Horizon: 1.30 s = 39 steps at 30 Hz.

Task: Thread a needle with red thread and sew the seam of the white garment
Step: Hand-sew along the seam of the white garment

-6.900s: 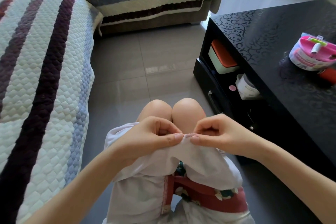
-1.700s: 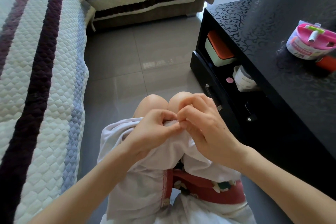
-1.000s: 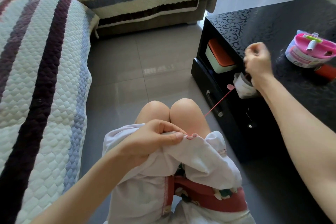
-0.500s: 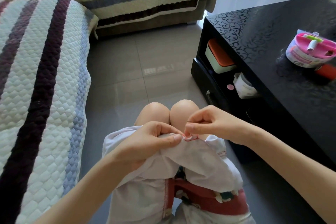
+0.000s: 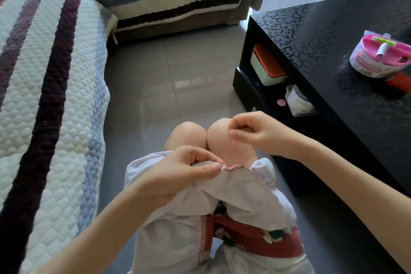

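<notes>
The white garment [image 5: 242, 193] lies bunched over my knees. My left hand [image 5: 178, 173] pinches its seam between thumb and fingers, just left of a short row of red stitches [image 5: 232, 166]. My right hand [image 5: 255, 132] is raised above my right knee, a little up and right of the seam, with thumb and fingers pinched together. Red thread [image 5: 235, 151] runs in thin slack strands from that pinch down to the stitches. The needle is too small to make out.
A black low table [image 5: 333, 35] stands at my right, with a pink sewing kit [image 5: 380, 56] on top and boxes on its lower shelf. A striped quilted sofa cover [image 5: 49, 95] fills the left. Grey tiled floor [image 5: 173, 78] lies ahead.
Half a second ago my right hand was down at the seam beside my left thumb. It has lifted up and to the right, drawing the red thread out. My left hand kept its hold.
</notes>
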Motion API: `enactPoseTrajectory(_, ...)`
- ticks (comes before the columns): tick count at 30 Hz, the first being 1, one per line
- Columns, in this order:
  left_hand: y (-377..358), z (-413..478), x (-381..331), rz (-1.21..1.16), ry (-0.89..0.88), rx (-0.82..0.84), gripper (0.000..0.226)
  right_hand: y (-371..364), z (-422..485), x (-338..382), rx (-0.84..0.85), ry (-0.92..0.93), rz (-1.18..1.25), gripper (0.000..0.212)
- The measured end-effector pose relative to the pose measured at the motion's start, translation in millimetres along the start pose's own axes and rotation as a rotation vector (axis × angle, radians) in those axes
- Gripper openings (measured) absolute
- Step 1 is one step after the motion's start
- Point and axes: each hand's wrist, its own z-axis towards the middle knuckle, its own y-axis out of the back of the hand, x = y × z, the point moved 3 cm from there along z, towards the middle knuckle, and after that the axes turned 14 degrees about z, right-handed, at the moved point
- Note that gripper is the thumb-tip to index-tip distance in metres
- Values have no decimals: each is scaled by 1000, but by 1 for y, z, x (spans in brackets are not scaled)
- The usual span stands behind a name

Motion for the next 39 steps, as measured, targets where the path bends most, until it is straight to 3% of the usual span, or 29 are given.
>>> enactPoseTrajectory(4, -2, -2, 3, -53, -2, 21, 12, 23, 17, -20, -332, -1, -370, 9)
enactPoseTrajectory(9, -1, -5, 6, -78, -4, 23, 14, 32, 18, -41, -598, -138, -718, 18)
enactPoseTrajectory(12, 1, -4, 6, -92, 1, 2, 14, 29, 15, -51, -584, -139, -701, 17)
enactPoseTrajectory(14, 1, -4, 6, -104, -1, 9, 13, 25, 8, -47, -533, -61, -471, 14)
enactPoseTrajectory(17, 2, -4, 7, -118, 13, -36, 8, 3, -11, -24, -242, 30, 9, 15)
enactPoseTrajectory(19, 3, -5, 6, -94, 22, -68, 9, -15, -24, -14, -24, 16, 117, 15)
enactPoseTrajectory(21, 5, -6, 7, -26, 29, -117, 12, -24, -34, -12, 37, -12, 129, 24)
enactPoseTrajectory(25, 7, -8, 11, 213, 44, -245, 13, -19, -47, -19, -29, -72, 181, 20)
enactPoseTrajectory(28, 0, -6, 14, 301, 60, -297, 14, -21, -52, -27, -112, -97, 58, 19)
enactPoseTrajectory(31, -3, -2, 17, 332, 64, -357, 14, -28, -56, -26, -212, -7, -145, 6)
enactPoseTrajectory(39, -1, 3, 19, 239, 69, -383, 15, -49, -67, -10, -337, 247, -270, 24)
